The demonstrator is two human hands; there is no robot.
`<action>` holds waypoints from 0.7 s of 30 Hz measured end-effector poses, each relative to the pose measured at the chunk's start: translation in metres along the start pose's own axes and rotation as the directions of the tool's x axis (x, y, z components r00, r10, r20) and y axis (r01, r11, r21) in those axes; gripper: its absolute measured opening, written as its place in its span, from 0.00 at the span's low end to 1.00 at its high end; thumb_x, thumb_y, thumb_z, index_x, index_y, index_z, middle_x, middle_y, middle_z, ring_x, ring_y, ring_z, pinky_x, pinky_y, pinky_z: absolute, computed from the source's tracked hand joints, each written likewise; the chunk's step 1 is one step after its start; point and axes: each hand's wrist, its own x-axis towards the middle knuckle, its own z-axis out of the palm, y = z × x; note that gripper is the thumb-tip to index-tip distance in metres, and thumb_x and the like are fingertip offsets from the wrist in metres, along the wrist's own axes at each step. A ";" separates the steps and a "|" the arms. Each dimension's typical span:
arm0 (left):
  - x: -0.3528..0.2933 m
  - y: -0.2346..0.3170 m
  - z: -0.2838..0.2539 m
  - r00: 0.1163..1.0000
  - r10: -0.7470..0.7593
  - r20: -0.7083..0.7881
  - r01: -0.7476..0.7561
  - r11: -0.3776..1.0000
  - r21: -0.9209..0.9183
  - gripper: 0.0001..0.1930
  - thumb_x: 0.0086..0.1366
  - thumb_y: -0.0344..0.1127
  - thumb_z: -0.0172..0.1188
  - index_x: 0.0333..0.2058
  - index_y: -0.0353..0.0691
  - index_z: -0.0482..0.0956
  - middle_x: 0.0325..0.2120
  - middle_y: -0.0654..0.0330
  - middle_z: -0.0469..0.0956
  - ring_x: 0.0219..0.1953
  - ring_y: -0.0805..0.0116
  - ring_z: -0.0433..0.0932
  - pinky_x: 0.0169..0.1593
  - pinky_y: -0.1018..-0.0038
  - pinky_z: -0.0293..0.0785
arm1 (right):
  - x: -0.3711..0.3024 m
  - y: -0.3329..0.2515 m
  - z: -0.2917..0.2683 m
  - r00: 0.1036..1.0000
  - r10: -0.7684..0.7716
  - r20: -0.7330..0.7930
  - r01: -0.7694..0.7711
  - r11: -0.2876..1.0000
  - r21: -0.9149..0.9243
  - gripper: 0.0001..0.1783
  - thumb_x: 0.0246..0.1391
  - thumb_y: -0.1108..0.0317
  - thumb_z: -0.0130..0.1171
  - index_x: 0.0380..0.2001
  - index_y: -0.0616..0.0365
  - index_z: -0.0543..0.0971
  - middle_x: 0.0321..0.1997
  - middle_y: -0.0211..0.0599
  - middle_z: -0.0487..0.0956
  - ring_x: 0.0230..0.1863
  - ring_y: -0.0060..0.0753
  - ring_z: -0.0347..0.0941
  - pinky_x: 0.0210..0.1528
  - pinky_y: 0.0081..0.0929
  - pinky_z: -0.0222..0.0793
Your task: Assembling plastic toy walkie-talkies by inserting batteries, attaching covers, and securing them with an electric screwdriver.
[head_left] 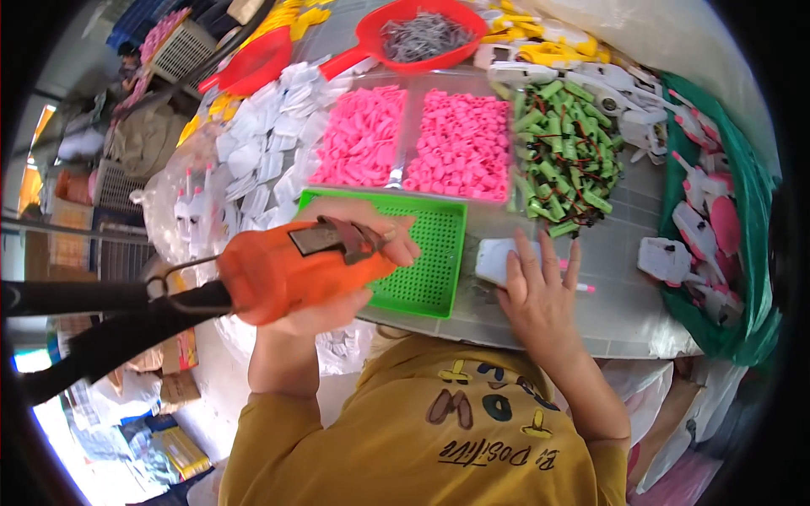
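My left hand (371,221) is closed around an orange corded power screwdriver (283,270). The tool covers much of that hand, and its working tip is out of sight. Beneath it lies a shallow green perforated tray (430,291). My right hand (540,291) rests palm down on the table with its fingers spread, touching a white plastic housing (494,260). A slim pink-tipped piece (586,288) pokes out beside those fingers.
Clear bins hold pink curved pieces (363,131) and small pink parts (460,143). White plastic parts (270,139) are heaped left, green wired cylinders (565,148) right. Beyond sits a red scoop (464,15) of grey pieces. A green bag (742,278) contains white-and-pink assemblies. Black cables (110,333) cross the left.
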 end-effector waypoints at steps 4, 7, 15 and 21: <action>-0.005 -0.019 -0.038 1.000 -0.024 0.016 0.024 1.000 -0.019 0.13 0.60 0.24 0.66 0.43 0.36 0.76 0.33 0.60 0.79 0.36 0.69 0.81 0.51 0.62 0.80 | -0.001 -0.003 0.001 0.998 -0.014 0.058 0.009 0.996 0.084 0.42 0.42 0.59 0.76 0.57 0.63 0.66 0.72 0.54 0.65 0.70 0.68 0.61 0.70 0.78 0.50; -0.022 -0.032 -0.055 0.996 -0.012 0.083 -0.001 0.988 0.153 0.16 0.55 0.20 0.68 0.43 0.36 0.77 0.32 0.60 0.79 0.33 0.71 0.80 0.44 0.70 0.78 | 0.002 -0.002 0.008 1.000 0.011 -0.020 -0.009 0.995 0.095 0.35 0.44 0.64 0.75 0.54 0.63 0.70 0.72 0.52 0.67 0.66 0.66 0.63 0.67 0.71 0.57; -0.047 -0.046 -0.066 0.999 -0.023 -0.035 0.024 1.000 0.011 0.14 0.52 0.15 0.66 0.38 0.35 0.79 0.32 0.57 0.82 0.32 0.75 0.79 0.37 0.78 0.75 | 0.006 -0.004 0.005 0.999 -0.003 -0.048 0.010 0.990 0.138 0.32 0.45 0.65 0.74 0.55 0.49 0.75 0.67 0.44 0.70 0.63 0.60 0.64 0.63 0.63 0.60; -0.049 -0.048 -0.069 0.999 -0.012 -0.045 0.014 0.999 0.030 0.14 0.52 0.15 0.65 0.38 0.35 0.80 0.32 0.56 0.83 0.30 0.76 0.79 0.35 0.80 0.75 | 0.009 -0.005 0.002 0.999 -0.012 -0.041 0.019 0.984 0.178 0.32 0.44 0.65 0.74 0.55 0.48 0.76 0.66 0.43 0.71 0.64 0.60 0.65 0.63 0.61 0.60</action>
